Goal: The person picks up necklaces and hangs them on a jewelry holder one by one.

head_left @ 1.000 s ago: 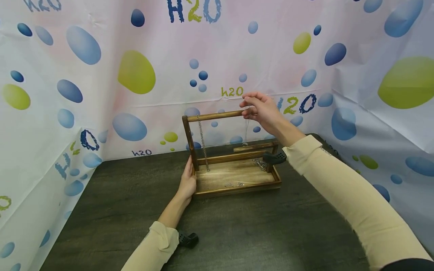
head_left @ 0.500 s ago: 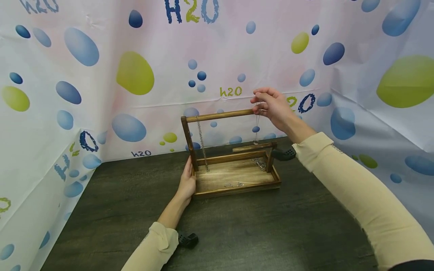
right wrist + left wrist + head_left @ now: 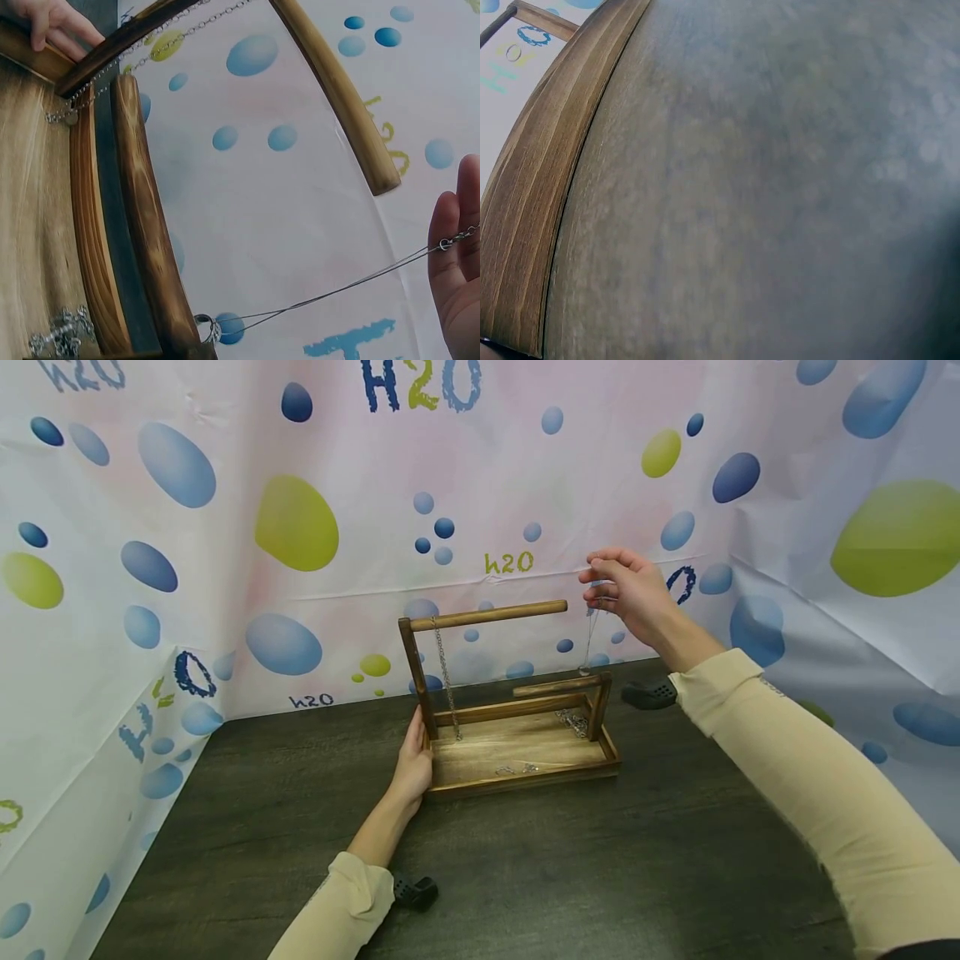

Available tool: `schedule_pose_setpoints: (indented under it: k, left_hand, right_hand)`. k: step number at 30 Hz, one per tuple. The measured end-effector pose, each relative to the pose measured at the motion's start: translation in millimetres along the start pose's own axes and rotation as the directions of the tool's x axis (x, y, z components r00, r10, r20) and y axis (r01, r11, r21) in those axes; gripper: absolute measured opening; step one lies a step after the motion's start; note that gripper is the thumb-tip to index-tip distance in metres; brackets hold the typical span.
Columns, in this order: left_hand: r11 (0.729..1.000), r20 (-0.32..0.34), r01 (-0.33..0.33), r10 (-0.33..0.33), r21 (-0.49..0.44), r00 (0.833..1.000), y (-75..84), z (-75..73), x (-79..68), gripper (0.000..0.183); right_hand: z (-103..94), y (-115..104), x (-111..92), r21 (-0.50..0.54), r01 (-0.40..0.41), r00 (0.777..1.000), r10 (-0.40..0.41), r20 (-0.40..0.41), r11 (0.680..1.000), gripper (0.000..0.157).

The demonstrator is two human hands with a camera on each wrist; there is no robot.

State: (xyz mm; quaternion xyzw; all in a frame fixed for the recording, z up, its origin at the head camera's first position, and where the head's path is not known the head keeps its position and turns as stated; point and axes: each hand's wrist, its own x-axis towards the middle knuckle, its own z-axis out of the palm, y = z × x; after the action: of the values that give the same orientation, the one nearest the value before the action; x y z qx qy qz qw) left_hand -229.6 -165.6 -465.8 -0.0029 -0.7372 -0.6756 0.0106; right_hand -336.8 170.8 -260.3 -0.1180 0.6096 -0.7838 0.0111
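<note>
A wooden jewelry stand [image 3: 525, 783] with a shallow tray, a long upper bar and a short lower bar stands on the dark table. My left hand [image 3: 411, 768] holds the tray's left end, a thumb over the rim in the right wrist view. Right of the upper bar's free end, my right hand [image 3: 630, 589] holds a thin necklace [image 3: 590, 639] by its clasp end. A ring-shaped pendant [image 3: 208, 328] dangles from it, near the short bar's right end. One chain necklace [image 3: 446, 677] hangs over the upper bar's left part. My left hand is barely visible in the left wrist view.
A heap of silver chain [image 3: 572, 722] lies in the tray's back right corner. Small silver pieces [image 3: 517, 769] lie along its front. The upper bar's [image 3: 502, 612] right end is free. A printed backdrop [image 3: 375, 510] rises behind the table [image 3: 525, 877].
My right hand has moved right, carrying the necklace off the free end of the upper bar. My left hand stays at the stand's left end.
</note>
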Motion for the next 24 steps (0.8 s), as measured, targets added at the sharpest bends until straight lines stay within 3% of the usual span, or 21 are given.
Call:
schedule_pose_setpoints:
  k: [24]
  left_hand:
    - [1.000, -0.004, 0.012, -0.012, -0.014, 1.000, -0.1, 1.4, -1.1, 0.085]
  right_hand:
    - [-36.8, -22.6, -2.0, 0.033, 0.019, 0.999, -0.018, -0.049, 0.999, 0.011]
